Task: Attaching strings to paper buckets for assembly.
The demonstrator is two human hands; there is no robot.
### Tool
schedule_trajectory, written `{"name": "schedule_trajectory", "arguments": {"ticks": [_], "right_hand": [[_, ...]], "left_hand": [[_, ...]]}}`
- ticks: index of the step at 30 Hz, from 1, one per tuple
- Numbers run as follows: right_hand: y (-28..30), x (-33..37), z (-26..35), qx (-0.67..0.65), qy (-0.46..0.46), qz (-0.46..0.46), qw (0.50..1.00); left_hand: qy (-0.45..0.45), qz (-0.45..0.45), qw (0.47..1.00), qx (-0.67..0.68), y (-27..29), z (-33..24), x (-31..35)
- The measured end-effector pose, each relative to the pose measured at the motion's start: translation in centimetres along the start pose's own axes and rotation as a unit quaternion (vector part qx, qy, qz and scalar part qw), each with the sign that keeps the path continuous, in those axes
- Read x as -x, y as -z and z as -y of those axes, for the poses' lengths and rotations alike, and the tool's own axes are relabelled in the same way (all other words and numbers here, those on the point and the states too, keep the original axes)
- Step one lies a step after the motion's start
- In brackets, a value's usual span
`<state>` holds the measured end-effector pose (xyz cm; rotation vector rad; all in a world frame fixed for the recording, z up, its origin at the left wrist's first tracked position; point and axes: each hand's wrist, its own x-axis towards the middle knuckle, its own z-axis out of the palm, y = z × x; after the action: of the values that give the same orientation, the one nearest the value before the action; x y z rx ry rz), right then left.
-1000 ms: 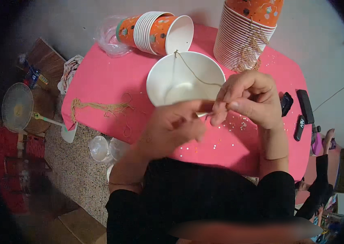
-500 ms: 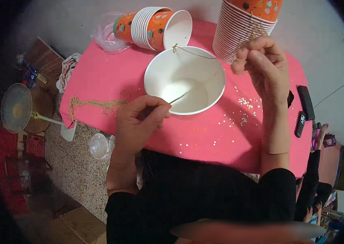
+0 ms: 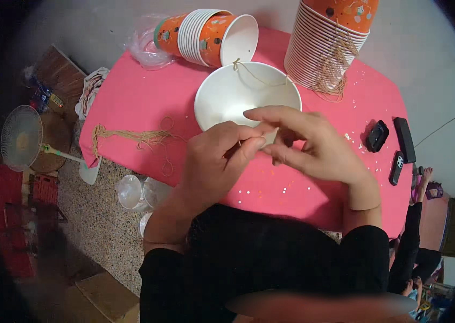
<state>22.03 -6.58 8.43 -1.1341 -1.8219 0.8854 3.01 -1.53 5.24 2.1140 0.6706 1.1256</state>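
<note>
At the table's middle, the white tub (image 3: 219,94) is seen mouth up on the pink cover (image 3: 133,102), w/ a thin tan cord (image 3: 260,80) knotted at its far rim and led over the mouth toward the right edge, where its run is lost. Part of the near rim is hidden by the hands; contact can't be told. By the left hand (image 3: 214,161), thumb and index are brought close tog.; whether anything thin is pinched there can't be told. By the right hand (image 3: 313,141), index and thumb are kept apart, w/ the other fingers curled; any grip can't be told either.

The tub is judged v. light, prob. coated paper: fairly stiff at the rolled rim, easily dented mid-wall, a bit slippery. Best held by the rim, opp. the knot, w/o squeezing. The cord is judged soft, limp, grippy, apt to tangle, as w/ the loose bundle (image 3: 125,135) at left; best pinched near its free end, w/ pulls kept gentle so the rim isn't torn.
</note>
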Motion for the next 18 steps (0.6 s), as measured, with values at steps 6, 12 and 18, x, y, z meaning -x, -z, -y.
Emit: {"name": "schedule_trajectory", "arguments": {"ticks": [6, 12, 18], "right_hand": [[0.8, -0.2, -0.4, 0.113, 0.066, -0.022, 0.991], [2.3, -1.3, -2.3, 0.19, 0.151, -0.015, 0.97], [1.9, -1.3, -2.6, 0.236, 0.138, 0.047, 0.961]], "left_hand": [[-0.015, 0.023, 0.999, -0.021, 0.1, -0.1, -0.4], [-0.109, 0.002, 0.986, -0.122, 0.2, 0.5, 0.7], [-0.093, 0.039, 0.965, -0.244, 0.2, 2.1, 1.7]]}}
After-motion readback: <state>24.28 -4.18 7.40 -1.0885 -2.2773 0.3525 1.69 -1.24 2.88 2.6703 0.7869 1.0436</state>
